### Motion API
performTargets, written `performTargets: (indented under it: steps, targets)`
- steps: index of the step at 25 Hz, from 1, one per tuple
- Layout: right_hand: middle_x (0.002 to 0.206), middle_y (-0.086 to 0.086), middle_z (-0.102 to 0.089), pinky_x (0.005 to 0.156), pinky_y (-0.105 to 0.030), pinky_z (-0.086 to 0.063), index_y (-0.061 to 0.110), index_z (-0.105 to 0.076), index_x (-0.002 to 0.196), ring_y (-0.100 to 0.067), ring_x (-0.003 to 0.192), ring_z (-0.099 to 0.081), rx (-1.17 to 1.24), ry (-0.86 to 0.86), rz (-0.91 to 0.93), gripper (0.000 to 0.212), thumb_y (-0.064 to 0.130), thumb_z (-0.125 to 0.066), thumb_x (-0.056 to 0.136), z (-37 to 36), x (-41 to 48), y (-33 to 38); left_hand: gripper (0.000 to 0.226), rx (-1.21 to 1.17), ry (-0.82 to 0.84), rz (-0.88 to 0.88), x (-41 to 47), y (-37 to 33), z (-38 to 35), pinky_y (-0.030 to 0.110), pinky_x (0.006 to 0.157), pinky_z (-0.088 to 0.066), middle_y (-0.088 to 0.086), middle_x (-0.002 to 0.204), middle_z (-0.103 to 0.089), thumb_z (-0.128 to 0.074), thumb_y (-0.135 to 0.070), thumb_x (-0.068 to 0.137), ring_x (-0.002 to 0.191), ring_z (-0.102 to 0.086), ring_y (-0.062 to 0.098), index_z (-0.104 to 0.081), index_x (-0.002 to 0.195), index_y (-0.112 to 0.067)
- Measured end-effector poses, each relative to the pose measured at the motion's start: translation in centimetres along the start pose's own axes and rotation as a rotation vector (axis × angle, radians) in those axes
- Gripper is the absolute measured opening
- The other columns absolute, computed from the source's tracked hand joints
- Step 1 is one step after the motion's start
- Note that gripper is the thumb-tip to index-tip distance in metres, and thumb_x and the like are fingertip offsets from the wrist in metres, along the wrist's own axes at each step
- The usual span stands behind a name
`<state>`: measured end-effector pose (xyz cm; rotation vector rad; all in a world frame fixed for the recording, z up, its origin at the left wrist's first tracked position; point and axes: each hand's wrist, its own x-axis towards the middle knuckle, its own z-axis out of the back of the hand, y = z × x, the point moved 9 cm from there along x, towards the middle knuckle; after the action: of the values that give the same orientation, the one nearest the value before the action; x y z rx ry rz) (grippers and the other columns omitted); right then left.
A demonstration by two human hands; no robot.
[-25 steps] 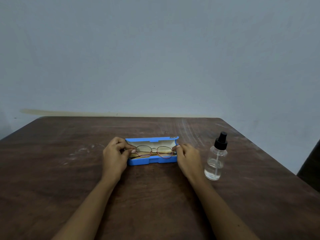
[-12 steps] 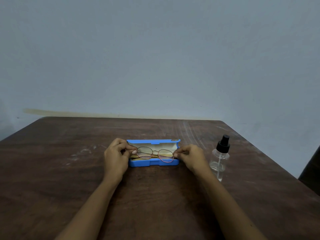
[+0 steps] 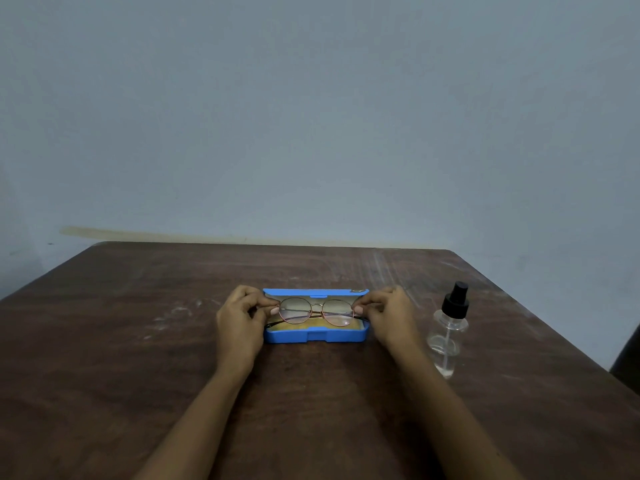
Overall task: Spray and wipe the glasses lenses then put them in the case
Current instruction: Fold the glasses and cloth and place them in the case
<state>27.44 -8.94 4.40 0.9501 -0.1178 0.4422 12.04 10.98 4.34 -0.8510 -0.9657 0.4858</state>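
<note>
A blue glasses case lies open in the middle of the brown table, its lid standing up at the back. Thin round metal-framed glasses are held upright just above the case's open tray. My left hand pinches the frame's left end. My right hand pinches the right end. A yellowish cloth or lining shows inside the case under the glasses. A clear spray bottle with a black nozzle stands right of my right hand.
A plain pale wall rises behind the table's far edge. The table's right edge runs diagonally past the bottle, and something dark sits beyond it at the right border.
The glasses have been lifted slightly and tilted more upright over the case. My right hand has shifted outward to the frame's right end.
</note>
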Motion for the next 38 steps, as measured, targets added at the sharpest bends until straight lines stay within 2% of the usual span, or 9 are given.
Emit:
performTargets:
  steps: [2, 5, 9, 12, 26, 28, 31, 35, 38]
  targets:
    - [0.088, -0.004, -0.062, 0.063, -0.001, -0.04, 0.002, -0.072, 0.09, -0.009, 0.08, -0.057, 0.086, 0.049, -0.012, 0.012, 0.003, -0.065, 0.081, -0.4, -0.3, -0.1, 0.011, -0.001, 0.009, 0.004, 0.0, 0.0, -0.1, 0.004, 0.062, -0.04, -0.014, 0.078, -0.054, -0.067, 0.002, 0.074, 0.074, -0.053, 0.002, -0.07, 0.072, -0.008]
    - [0.101, -0.012, -0.071, 0.054, 0.0, -0.041, 0.002, -0.072, 0.094, -0.008, 0.079, -0.056, 0.088, 0.116, -0.052, 0.015, 0.004, -0.065, 0.081, -0.8, -0.3, -0.2, 0.01, 0.02, 0.028, 0.011, 0.1, 0.2, -0.3, 0.006, 0.062, -0.036, -0.014, 0.08, -0.051, -0.067, -0.001, 0.075, 0.074, -0.051, 0.001, -0.067, 0.073, -0.011]
    - [0.105, -0.011, -0.07, 0.076, -0.016, -0.043, 0.004, -0.071, 0.097, -0.016, 0.097, -0.062, 0.005, 0.153, -0.094, 0.016, 0.006, -0.064, 0.083, -1.2, 0.2, -0.5, 0.005, 0.089, 0.06, -0.041, 0.0, -0.1, -0.7, -0.001, 0.06, -0.036, -0.011, 0.08, -0.048, -0.069, -0.005, 0.075, 0.074, -0.048, 0.0, -0.07, 0.076, -0.009]
    - [0.1, -0.008, -0.071, 0.082, -0.025, -0.045, 0.008, -0.073, 0.092, -0.018, 0.096, -0.062, -0.04, 0.133, -0.107, 0.013, 0.007, -0.062, 0.084, -1.2, 0.3, -0.7, 0.005, 0.135, 0.072, -0.047, 0.1, 0.0, -0.9, 0.003, 0.058, -0.036, -0.006, 0.082, -0.047, -0.07, -0.008, 0.074, 0.073, -0.045, 0.001, -0.072, 0.078, -0.008]
    - [0.109, -0.007, -0.067, 0.08, -0.02, -0.04, 0.01, -0.072, 0.097, -0.017, 0.102, -0.056, -0.111, 0.173, -0.069, 0.016, 0.011, -0.062, 0.085, -1.3, -0.2, -0.3, 0.016, 0.216, 0.171, 0.025, 0.8, 0.7, -1.2, 0.012, 0.057, -0.029, -0.007, 0.075, -0.04, -0.069, -0.015, 0.077, 0.069, -0.04, 0.006, -0.073, 0.091, -0.009]
    - [0.105, -0.004, -0.067, 0.075, -0.015, -0.04, 0.013, -0.072, 0.098, -0.011, 0.091, -0.057, -0.1, 0.173, -0.055, 0.017, 0.012, -0.06, 0.086, -1.4, -0.2, -0.4, 0.018, 0.225, 0.155, 0.022, 0.6, 0.8, -1.0, 0.014, 0.057, -0.028, -0.004, 0.077, -0.042, -0.067, -0.018, 0.079, 0.071, -0.042, 0.008, -0.072, 0.093, -0.008]
    - [0.086, 0.005, -0.061, 0.049, -0.008, -0.036, 0.014, -0.07, 0.101, -0.004, 0.059, -0.047, 0.006, 0.151, -0.062, 0.024, 0.009, -0.049, 0.089, -1.3, -0.5, -0.7, 0.018, 0.196, 0.137, 0.027, 0.3, 0.8, -0.8, 0.014, 0.058, -0.031, 0.004, 0.09, -0.05, -0.062, -0.019, 0.083, 0.079, -0.048, 0.013, -0.071, 0.095, -0.011]
    - [0.105, -0.005, -0.058, 0.055, -0.011, -0.034, 0.012, -0.058, 0.097, -0.013, 0.081, -0.051, 0.092, -0.014, -0.028, 0.016, 0.007, -0.045, 0.088, -0.1, -1.8, -0.6, 0.011, 0.058, 0.044, 0.103, -0.3, 1.0, -0.1, 0.021, 0.068, -0.037, 0.005, 0.097, -0.048, -0.056, -0.011, 0.083, 0.088, -0.052, 0.018, -0.066, 0.082, -0.007]
    - [0.112, -0.008, -0.056, 0.064, -0.008, -0.036, 0.009, -0.047, 0.11, -0.017, 0.094, -0.051, 0.282, -0.077, -0.047, 0.018, 0.014, -0.043, 0.094, 0.1, -2.8, -0.2, 0.012, -0.004, -0.022, 0.141, -0.8, 1.0, 0.2, 0.027, 0.071, -0.034, 0.005, 0.1, -0.048, -0.051, -0.015, 0.087, 0.092, -0.05, 0.02, -0.055, 0.091, -0.005]
